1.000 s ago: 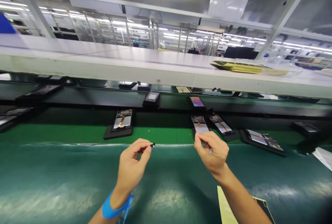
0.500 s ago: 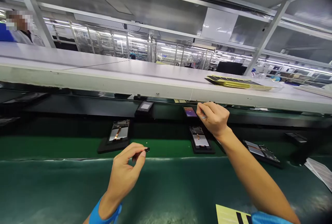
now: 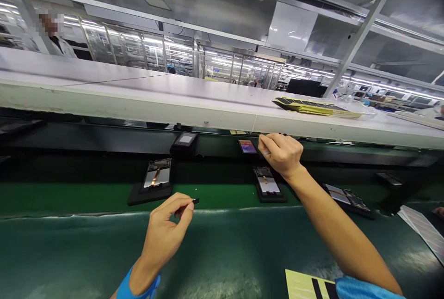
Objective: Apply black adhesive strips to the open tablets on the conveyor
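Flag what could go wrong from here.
The small black flat piece sits only at the fingertips of the left hand, so it could slip and drop onto the glossy dark-green tabletop. The right hand is near an opened black, orange-ribboned rectangular device; the wrist might brush it. Its knuckles could also bump the long white shelf.

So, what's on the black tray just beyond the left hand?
An opened device lies on the black tray, an orange strip across its pale panel. The tray surface under it is covered.

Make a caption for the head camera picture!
Left hand pinching a small black piece, right hand near a lit smartphone.
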### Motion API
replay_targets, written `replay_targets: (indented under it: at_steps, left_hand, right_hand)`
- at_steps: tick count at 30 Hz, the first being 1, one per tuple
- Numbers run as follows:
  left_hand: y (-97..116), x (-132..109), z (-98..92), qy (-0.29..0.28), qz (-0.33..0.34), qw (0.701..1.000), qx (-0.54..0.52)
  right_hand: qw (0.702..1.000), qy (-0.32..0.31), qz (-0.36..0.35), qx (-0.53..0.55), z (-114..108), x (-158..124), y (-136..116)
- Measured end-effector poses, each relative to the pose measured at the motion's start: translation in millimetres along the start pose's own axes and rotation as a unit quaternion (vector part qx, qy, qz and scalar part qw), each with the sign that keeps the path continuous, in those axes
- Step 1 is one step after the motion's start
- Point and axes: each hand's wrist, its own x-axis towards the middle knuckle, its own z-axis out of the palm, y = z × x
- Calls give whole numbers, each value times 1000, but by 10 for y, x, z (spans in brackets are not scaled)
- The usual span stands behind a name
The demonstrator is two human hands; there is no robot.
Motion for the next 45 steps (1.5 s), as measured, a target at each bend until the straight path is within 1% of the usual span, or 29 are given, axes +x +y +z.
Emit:
replay_targets:
  at_steps: [3, 7, 11, 15, 20, 22, 27, 33, 41, 43, 45]
  left_hand:
    - [13, 8, 2, 1, 1, 1000, 0]
    - [-2, 0, -2, 0, 4, 1000, 6]
    - [-6, -10, -6, -7, 11, 1000, 6]
    - [17, -3, -1, -10, 13, 1000, 7]
    - [32, -6, 1, -8, 15, 1000, 7]
    - [35, -16, 0, -8, 12, 1000, 9]
    - [50, -13, 7, -10, 0, 1000, 12]
    - [62, 24, -1, -8, 7, 1000, 12]
    - [96, 66, -4, -7, 17, 1000, 16]
    - [131, 98, 1, -8, 19, 1000, 17]
    - [172, 139, 9, -10, 24, 1000, 16]
  right_hand:
    - [1000, -24, 8, -6, 21, -10, 0]
    - [1000, 2, 9, 10, 39, 8, -6]
    - [1000, 3, 10, 20, 25, 47, -6]
    - [1000, 17, 7, -2, -2, 63, -1]
    - [998, -45, 36, -2, -5, 42, -5]
    - [998, -48, 38, 13, 2, 34, -8]
    - [999, -20, 32, 38, 12, 43, -16]
    - [995, -73, 56, 49, -43, 69, -13]
    - [991, -112, 36, 60, -116, 1, -27]
    - [992, -104, 39, 57, -123, -16, -30]
    - [995, -72, 40, 56, -135, -17, -22]
